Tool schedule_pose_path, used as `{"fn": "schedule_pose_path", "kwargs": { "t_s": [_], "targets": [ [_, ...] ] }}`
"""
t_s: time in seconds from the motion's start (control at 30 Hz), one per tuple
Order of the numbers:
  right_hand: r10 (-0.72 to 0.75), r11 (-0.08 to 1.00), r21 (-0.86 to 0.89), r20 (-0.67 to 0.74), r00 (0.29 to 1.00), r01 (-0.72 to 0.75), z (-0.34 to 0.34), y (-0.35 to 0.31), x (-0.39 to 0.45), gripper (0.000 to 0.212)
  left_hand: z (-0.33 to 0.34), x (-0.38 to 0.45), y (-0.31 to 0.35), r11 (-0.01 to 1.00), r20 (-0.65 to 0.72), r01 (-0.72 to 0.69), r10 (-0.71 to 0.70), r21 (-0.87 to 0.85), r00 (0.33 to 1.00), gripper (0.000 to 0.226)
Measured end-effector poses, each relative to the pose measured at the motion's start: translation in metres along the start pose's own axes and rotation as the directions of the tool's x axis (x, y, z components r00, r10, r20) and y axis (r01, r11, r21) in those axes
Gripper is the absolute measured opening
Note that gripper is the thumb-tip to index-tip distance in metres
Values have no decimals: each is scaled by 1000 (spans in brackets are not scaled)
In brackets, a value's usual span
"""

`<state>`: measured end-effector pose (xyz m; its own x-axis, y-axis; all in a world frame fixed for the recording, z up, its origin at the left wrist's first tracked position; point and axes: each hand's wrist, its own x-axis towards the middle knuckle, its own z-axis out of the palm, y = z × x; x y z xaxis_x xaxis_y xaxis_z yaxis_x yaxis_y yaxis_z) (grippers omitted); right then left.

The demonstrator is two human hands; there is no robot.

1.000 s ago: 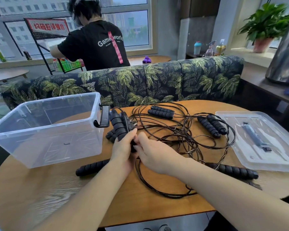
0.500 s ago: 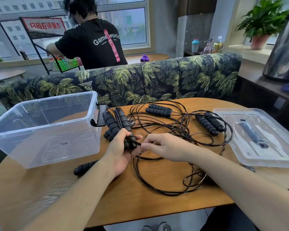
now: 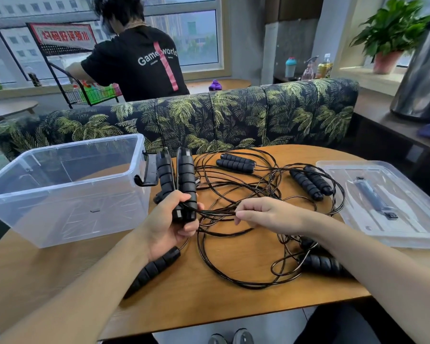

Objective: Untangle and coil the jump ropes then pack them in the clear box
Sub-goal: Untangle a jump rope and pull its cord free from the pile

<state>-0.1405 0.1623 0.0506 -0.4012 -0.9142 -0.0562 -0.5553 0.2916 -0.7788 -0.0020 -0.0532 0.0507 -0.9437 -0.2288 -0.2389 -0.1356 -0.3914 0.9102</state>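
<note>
A round wooden worktop (image 3: 233,301) carries everything. At its left stands the clear box (image 3: 67,194), open-topped with nothing inside, a black latch on its near end. At the right lies the box's clear lid (image 3: 392,207), flat, with a dark latch piece resting on it. Between them sprawls a tangle of black jump ropes (image 3: 253,219): thin glossy cords looped over one another, with ribbed black foam handles lying in pairs. The left hand (image 3: 169,227) grips two handles (image 3: 176,180) upright, side by side, just beside the box. The right hand (image 3: 271,214) pinches several cords running from those handles.
</note>
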Motion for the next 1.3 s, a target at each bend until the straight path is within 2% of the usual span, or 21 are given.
{"fn": "schedule_pose_path", "kwargs": {
  "t_s": [0.1,0.2,0.3,0.37,0.43,0.47,0.53,0.6,0.67,0.8,0.87,0.9,0.97,1.0,1.1,1.17,1.23,1.3],
  "targets": [
    [39,999,13,-78,996,-38,-5,3,0,33,-8,-4,7,998,80,26,-30,54,996,22],
    [96,995,2,-128,987,-97,-10,3,5,47,-13,-6,13,989,181,85,-107,121,978,37],
    [129,984,120,21,991,-131,-15,6,4,35,-14,-6,16,989,227,118,-135,89,965,35],
    [120,974,185,74,990,-132,-17,6,4,25,-14,-7,18,986,288,141,-160,88,944,43],
    [133,990,49,9,991,-133,-17,2,8,30,-14,-8,18,976,383,127,-188,178,905,55],
    [139,989,-51,-28,990,-141,-17,1,13,36,-14,-8,19,965,416,115,-207,236,885,52],
    [159,976,-141,-64,985,-167,-18,-2,21,44,-11,-8,20,932,459,100,-263,348,849,39],
    [166,976,-131,-75,983,-175,-21,-7,25,34,-7,-9,22,882,479,99,-340,460,809,25],
    [127,985,-113,-57,990,-133,-26,-10,28,23,-3,-9,23,802,474,92,-437,590,764,16],
    [87,996,-26,50,995,-86,-31,-10,37,16,13,-2,22,573,366,34,-567,819,738,31],
    [122,993,-6,69,990,-122,-31,-16,43,22,22,4,24,422,287,3,-622,906,729,15],
    [140,990,-24,61,988,-139,-31,-22,45,24,27,6,24,314,231,-23,-646,949,727,15],
    [127,982,-142,34,991,-121,-27,-39,50,22,36,12,23,81,59,-7,-668,997,742,21],
    [102,970,-223,31,994,-93,-24,-48,52,22,39,15,22,13,-22,42,-669,999,743,21],
    [13,912,-410,36,999,3,-4,-69,55,27,41,20,15,-84,-163,142,-648,986,744,25],
    [-32,904,-428,-28,999,17,9,-73,53,28,32,23,15,-25,-184,213,-608,977,772,22],
    [-79,922,-385,-115,990,28,19,-71,47,29,17,24,18,153,-176,309,-558,939,811,19],
    [-106,924,-381,-143,984,44,27,-67,41,31,3,23,20,343,-180,388,-506,855,844,21]
  ]
}}
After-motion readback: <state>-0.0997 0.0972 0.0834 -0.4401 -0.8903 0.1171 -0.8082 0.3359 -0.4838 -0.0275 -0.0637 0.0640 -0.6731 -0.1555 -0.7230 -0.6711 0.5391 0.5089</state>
